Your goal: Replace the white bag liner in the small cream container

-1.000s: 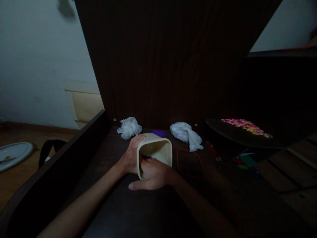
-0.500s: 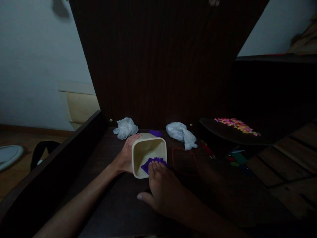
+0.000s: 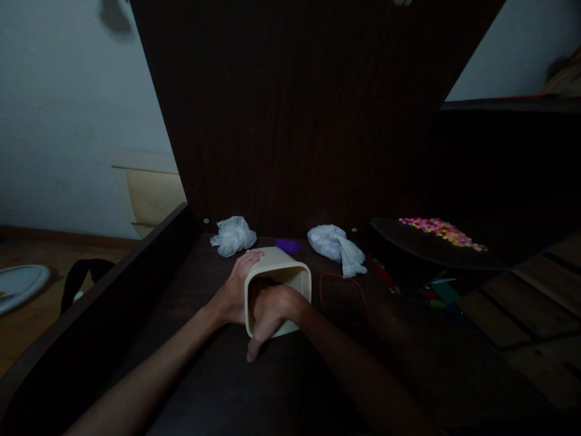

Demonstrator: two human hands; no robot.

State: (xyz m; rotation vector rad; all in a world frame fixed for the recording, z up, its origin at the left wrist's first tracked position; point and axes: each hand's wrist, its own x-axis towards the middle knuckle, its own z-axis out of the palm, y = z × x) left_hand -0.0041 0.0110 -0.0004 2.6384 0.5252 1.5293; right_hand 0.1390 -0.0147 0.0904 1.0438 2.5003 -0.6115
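A cream rectangular container (image 3: 278,258) lies tipped on the dark wooden surface with its mouth toward me. My left hand (image 3: 233,290) is wrapped round its left side. My right hand (image 3: 270,309) reaches into the mouth; its thumb sticks out below the rim, and its other fingers are hidden inside. The purple cloth it was on is out of sight. Behind the container lies another purple piece (image 3: 287,245).
White plastic bags lie crumpled at the back left (image 3: 233,236) and back right (image 3: 336,247). An orange-brown rectangular ring (image 3: 344,297) lies right of the container. Farther right, a dark holder (image 3: 399,248) stands near pink and yellow beads (image 3: 442,232). A raised wooden edge (image 3: 113,278) borders the left.
My right hand has moved deeper into the container, toward its left side, and the purple cloth there has gone from sight. The container's mouth has tilted slightly.
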